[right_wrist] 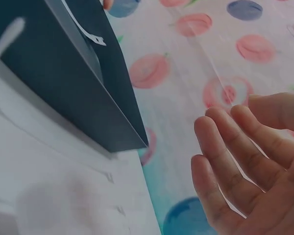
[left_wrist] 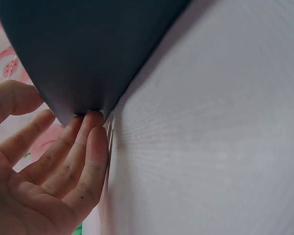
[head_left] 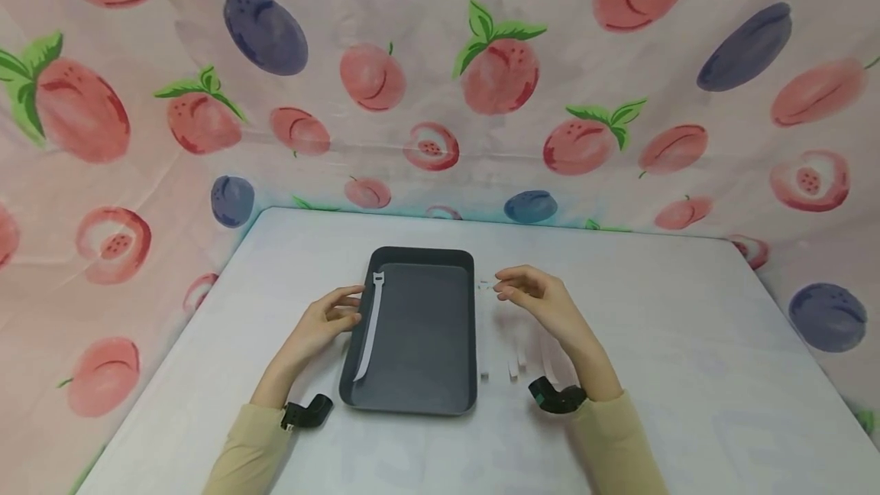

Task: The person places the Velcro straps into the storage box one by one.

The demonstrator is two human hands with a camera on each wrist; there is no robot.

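Resting against the outer left wall of the dark tray, centre of the frame, the left hand has its fingers loose and slightly bent, fingertips on the wall, no grip to speak of. Over to the right, the right hand hangs beside the tray's upper right corner, fingers apart and gently curved, nothing in them at all! Inside the tray, hugging its left side, lies one white strap, its slotted head at the upper end, its tail down towards the lower left corner. More white straps lie on the white table, just right of the tray, and what a test for the eye: pale on pale, so I can't give you a firm count. That's the first danger, I'd say: a strap could be missed, or two pinched together, simply because they blend into the tabletop and lie near one another. A thin, flat strap may well slip from the fingertips, too. And watch that left hand: with only light contact, a harder push could slide the tray right, onto the nearest strap, while a knock from the right wrist's black camera could scatter those lying close by.
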